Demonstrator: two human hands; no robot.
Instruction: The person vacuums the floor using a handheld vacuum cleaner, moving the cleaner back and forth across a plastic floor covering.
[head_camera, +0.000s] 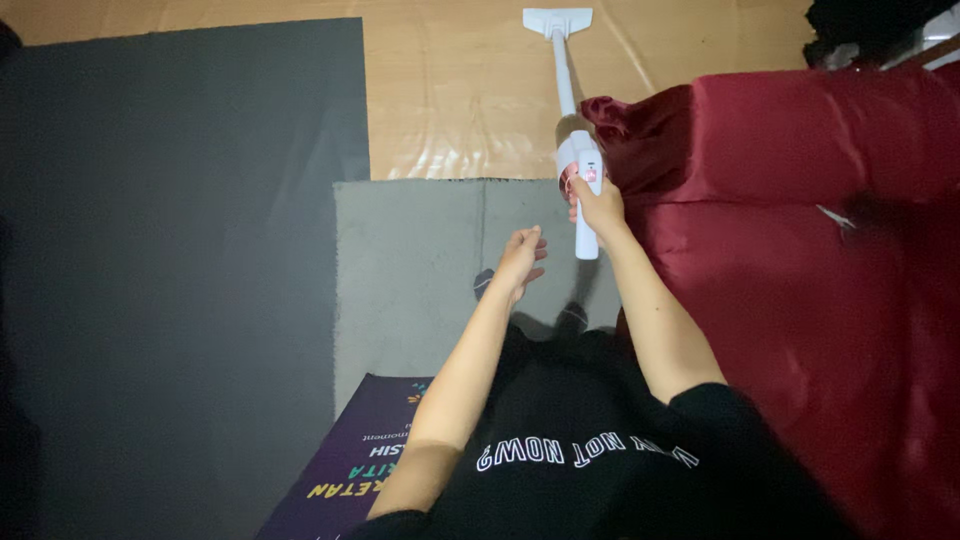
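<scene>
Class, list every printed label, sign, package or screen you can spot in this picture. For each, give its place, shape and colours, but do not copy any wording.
Printed mat: on the floor at lower left of the person, rectangular, dark purple with yellow and white lettering.
Shirt print: across the black shirt at the bottom, a curved row of white outlined letters.
Button panel on the vacuum handle: gripped by the right hand, small, white with a red spot.
No packages or screens show.

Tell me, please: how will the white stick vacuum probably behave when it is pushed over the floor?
The white stick vacuum probably stays stiff, since its tube runs straight to the flat head. It seems fairly light: the right hand alone grips the handle, while the left hand is free. The head may glide easily on the glossy wooden floor, and drag more on the grey mat.
</scene>
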